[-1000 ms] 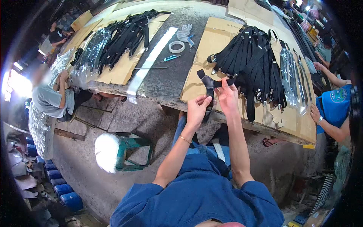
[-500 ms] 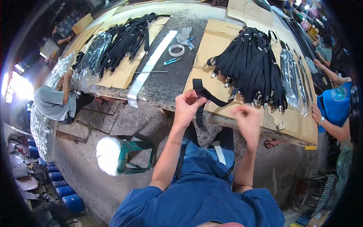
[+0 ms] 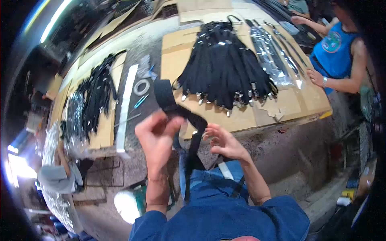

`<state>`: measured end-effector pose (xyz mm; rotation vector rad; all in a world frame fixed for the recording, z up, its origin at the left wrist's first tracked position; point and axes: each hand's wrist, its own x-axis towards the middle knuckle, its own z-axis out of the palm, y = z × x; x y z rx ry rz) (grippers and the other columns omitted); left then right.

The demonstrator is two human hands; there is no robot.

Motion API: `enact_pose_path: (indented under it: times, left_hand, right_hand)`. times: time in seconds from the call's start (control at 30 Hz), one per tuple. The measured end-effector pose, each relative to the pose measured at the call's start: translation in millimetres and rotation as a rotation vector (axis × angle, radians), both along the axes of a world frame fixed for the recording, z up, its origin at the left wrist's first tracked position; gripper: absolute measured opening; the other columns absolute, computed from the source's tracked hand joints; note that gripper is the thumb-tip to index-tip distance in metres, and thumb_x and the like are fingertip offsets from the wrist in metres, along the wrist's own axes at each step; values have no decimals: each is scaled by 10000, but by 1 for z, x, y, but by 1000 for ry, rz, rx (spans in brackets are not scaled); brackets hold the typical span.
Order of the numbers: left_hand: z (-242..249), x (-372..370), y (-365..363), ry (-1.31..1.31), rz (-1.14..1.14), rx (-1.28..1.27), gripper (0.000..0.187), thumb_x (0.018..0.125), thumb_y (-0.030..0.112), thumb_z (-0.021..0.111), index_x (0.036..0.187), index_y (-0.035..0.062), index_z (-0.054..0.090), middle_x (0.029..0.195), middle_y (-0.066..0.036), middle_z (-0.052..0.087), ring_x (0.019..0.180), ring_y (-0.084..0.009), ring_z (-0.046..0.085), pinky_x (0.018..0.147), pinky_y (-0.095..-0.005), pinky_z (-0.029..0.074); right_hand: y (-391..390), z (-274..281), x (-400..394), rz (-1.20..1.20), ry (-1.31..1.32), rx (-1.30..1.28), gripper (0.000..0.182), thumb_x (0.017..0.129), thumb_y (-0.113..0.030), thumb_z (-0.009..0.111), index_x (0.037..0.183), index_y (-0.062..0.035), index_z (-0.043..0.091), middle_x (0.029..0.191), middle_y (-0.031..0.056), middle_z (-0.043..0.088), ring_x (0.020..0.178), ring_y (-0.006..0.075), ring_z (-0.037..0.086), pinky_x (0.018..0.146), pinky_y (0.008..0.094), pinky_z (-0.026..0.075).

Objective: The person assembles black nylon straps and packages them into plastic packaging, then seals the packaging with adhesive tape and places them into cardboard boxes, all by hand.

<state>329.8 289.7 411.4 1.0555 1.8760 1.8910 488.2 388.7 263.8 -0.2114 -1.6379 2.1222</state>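
Note:
A pair of black elastic suspenders (image 3: 164, 94) is pinched in my left hand (image 3: 155, 134), thumb against the fingers. A wide flat end sticks up above that hand, and the strap curves to the right, then hangs toward my lap. My right hand (image 3: 228, 145) is beside the curved part, its fingers apart and fingertips close to the strap's edge. Beyond my hands, a big heap of black suspenders (image 3: 229, 64) with metal clips along its near side lies on a cardboard sheet (image 3: 177, 50).
Left on the table are a tape roll (image 3: 141, 87), a blue cutter (image 3: 140, 101), a white strip (image 3: 128, 104) and another suspender heap (image 3: 96, 92). Clear plastic packets (image 3: 267, 60) lie at right. A person in a blue top (image 3: 335, 48) stands there; another person (image 3: 60, 178) sits left.
My view has swung, so the heap appears farther left. The strap's wide end now stands higher above my left hand. My right hand has come nearer the strap, its fingers spread.

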Motion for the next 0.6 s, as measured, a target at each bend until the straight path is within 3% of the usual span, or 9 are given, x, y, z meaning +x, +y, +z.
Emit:
enact_pose_path:
  times: [0.1, 0.17, 0.2, 0.3, 0.37, 0.43, 0.47, 0.5, 0.6]
  left_hand:
    - [-12, 9, -1, 105, -96, -93, 127, 692, -70, 737, 757, -27, 636, 671, 42, 557, 613, -29, 466, 534, -200, 356]
    - [-8, 26, 4, -77, -187, 21, 218, 722, -75, 726, 932, -36, 681, 767, -14, 647, 706, -64, 570, 628, -196, 437]
    - [-14, 30, 5, -118, -171, 64, 210, 734, -65, 724, 936, -44, 675, 768, -24, 649, 708, -72, 577, 631, -198, 443]
    - [-20, 28, 6, -174, -83, 130, 148, 757, -53, 710, 895, -55, 658, 777, -45, 654, 707, -85, 589, 636, -202, 454]
    - [-21, 18, 9, -262, 21, 224, 75, 780, -55, 675, 757, -30, 608, 748, -59, 644, 682, -90, 588, 640, -213, 461]
    - [-32, -7, 9, -292, 27, 264, 118, 829, -46, 595, 944, -39, 619, 904, -73, 647, 797, -128, 591, 759, -258, 468]
    - [-34, -22, 10, -372, -127, 384, 159, 844, -41, 580, 997, -12, 610, 967, -71, 641, 851, -143, 594, 797, -288, 474]
    - [-37, -31, 20, -468, -40, 438, 205, 856, -37, 566, 1054, 6, 596, 993, -67, 633, 857, -150, 596, 799, -306, 485]
    - [-27, -76, 67, -412, -137, 410, 116, 858, -30, 579, 966, 3, 609, 915, -62, 635, 856, -156, 609, 795, -293, 488]
  right_hand:
    - [14, 8, -8, -231, -30, 210, 761, 708, -234, 795, 1346, -95, 405, 1224, 69, 512, 1086, 168, 495, 889, 320, 425]
    - [25, 19, -6, -301, 215, 504, 608, 689, -238, 802, 1201, -51, 535, 1184, 95, 539, 1075, 201, 524, 869, 331, 434]
    - [24, 30, 0, -290, 214, 427, 401, 694, -206, 790, 999, -8, 621, 1029, 110, 615, 976, 218, 591, 813, 327, 461]
    - [22, 33, 11, -210, -82, 504, 288, 733, -186, 760, 897, 13, 632, 831, 95, 644, 817, 209, 636, 712, 315, 479]
    - [15, 13, 9, -159, -4, 326, 212, 788, -155, 716, 891, 11, 634, 725, 82, 630, 699, 181, 619, 640, 311, 469]
    - [15, -1, 20, 58, -148, 284, 189, 824, -151, 690, 905, 11, 636, 744, 91, 633, 680, 146, 590, 627, 300, 458]
    - [16, -8, 25, 200, -170, 256, 176, 826, -135, 682, 909, 15, 640, 769, 79, 640, 725, 133, 585, 656, 280, 458]
    - [13, -9, 30, 274, -135, 234, 183, 838, -157, 673, 888, 17, 645, 761, 76, 633, 735, 138, 592, 679, 287, 465]
    - [1, -35, 46, 524, -120, -146, 201, 883, -182, 624, 937, 11, 633, 795, 61, 639, 769, 148, 606, 725, 300, 475]
